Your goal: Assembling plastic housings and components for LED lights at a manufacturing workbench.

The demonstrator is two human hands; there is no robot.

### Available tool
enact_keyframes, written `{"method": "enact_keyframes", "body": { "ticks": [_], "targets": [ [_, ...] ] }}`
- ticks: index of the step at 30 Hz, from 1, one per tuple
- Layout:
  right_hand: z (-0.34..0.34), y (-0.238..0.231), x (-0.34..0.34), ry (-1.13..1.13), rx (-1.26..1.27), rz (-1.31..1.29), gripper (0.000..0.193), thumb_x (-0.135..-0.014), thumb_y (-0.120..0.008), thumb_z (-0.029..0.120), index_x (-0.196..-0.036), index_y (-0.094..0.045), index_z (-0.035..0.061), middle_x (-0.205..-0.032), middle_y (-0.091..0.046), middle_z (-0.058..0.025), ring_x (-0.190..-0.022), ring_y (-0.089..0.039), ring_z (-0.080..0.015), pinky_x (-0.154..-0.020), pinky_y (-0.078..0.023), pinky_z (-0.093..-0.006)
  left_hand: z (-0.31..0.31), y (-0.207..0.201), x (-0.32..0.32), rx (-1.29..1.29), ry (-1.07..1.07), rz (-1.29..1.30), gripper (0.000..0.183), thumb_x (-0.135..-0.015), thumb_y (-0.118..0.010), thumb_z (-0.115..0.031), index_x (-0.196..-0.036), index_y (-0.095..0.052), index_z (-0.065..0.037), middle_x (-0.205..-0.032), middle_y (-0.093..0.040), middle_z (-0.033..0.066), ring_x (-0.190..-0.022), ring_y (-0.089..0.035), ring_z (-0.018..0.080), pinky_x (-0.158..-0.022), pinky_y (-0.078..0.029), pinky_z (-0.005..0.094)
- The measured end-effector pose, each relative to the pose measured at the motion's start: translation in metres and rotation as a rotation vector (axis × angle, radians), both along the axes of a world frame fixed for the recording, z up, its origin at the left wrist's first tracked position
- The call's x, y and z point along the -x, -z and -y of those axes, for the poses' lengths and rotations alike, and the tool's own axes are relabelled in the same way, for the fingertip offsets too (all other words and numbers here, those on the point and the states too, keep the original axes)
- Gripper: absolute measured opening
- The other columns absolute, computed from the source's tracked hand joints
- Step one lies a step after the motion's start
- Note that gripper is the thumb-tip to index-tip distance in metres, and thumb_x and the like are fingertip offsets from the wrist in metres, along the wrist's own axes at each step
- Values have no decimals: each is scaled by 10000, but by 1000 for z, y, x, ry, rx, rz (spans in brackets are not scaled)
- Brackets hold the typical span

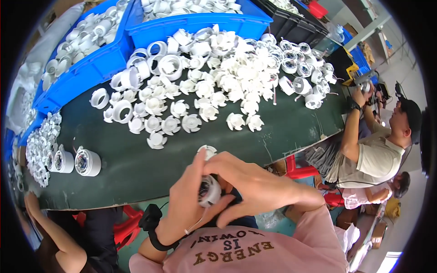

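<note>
Both hands meet in front of my chest, over the near table edge. My left hand [181,198] is closed around a white round housing [210,191] with dark electronics inside its open end. A thin pale wire trails from it over my left wrist. My right hand [255,182] curls over the same housing, fingers bent against its top side and thumb lower down; its fingertips are partly hidden. Just beyond my fingertips a white finned piece [208,151] shows; whether fingers touch it I cannot tell.
White rings and finned pieces [246,75] heap across the green tabletop [132,182]. Wired housings [302,68] lie at the right, filled housings [88,162] and small white parts [43,148] at the left. Blue bins [200,25] line the back. Co-workers [364,150] sit at both sides.
</note>
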State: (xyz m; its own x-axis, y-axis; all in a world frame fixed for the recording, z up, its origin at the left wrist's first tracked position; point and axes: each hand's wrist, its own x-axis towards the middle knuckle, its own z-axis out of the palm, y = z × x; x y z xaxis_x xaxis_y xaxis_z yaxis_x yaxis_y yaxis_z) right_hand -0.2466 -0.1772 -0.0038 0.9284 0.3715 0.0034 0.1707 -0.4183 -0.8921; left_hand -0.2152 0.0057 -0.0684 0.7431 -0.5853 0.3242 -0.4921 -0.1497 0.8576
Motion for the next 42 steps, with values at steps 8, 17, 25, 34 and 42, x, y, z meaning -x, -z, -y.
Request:
{"method": "enact_keyframes", "body": {
  "ticks": [8, 17, 25, 34, 42],
  "targets": [
    [26, 35, -190, 269, 544, 786, 596, -754, -596, -76, -1286, -540, 188, -1202, -468, -162, -976, -534, -332, -864, -457, -396, -39, -8, -8, 369, -34, -729, 597, -924, -401, -565, -1096, -474, 2, -1008, -581, 147, -813, -604, 173, -646, -494, 267],
    [31, 39, -246, -16, 701, 692, 568, -651, -788, 73, -1137, -498, 16, -1153, -531, -160, -1115, -503, -354, -909, -448, -411, -51, 14, -4, 436, 18, -787, 520, -929, -432, -492, -1124, -439, -9, -966, -584, 115, -745, -574, 150, -581, -450, 247],
    [50, 26, -227, 136, 785, 534, 606, -686, -797, 220, -1176, -513, 5, -1059, -585, -184, -1009, -572, -367, -863, -475, -406, -46, -3, -6, 387, 54, -839, 360, -952, -425, -304, -1139, -503, -7, -938, -590, 56, -718, -540, 85, -606, -429, 218],
    [56, 28, -196, 298, 535, 545, 578, -694, -743, 130, -1196, -483, 14, -1077, -580, -229, -940, -611, -372, -789, -508, -400, -31, -2, -4, 367, 20, -753, 552, -920, -429, -501, -1000, -532, 36, -826, -627, 126, -688, -625, 157, -538, -486, 237],
    [67, 15, -150, 430, 797, 724, 622, -865, -635, 371, -1268, -409, -45, -796, -614, -203, -650, -630, -327, -597, -515, -393, -27, -10, -10, 381, -39, -707, 493, -936, -384, -432, -1017, -560, 22, -845, -612, 64, -710, -579, 103, -627, -436, 222]
  ]
}}
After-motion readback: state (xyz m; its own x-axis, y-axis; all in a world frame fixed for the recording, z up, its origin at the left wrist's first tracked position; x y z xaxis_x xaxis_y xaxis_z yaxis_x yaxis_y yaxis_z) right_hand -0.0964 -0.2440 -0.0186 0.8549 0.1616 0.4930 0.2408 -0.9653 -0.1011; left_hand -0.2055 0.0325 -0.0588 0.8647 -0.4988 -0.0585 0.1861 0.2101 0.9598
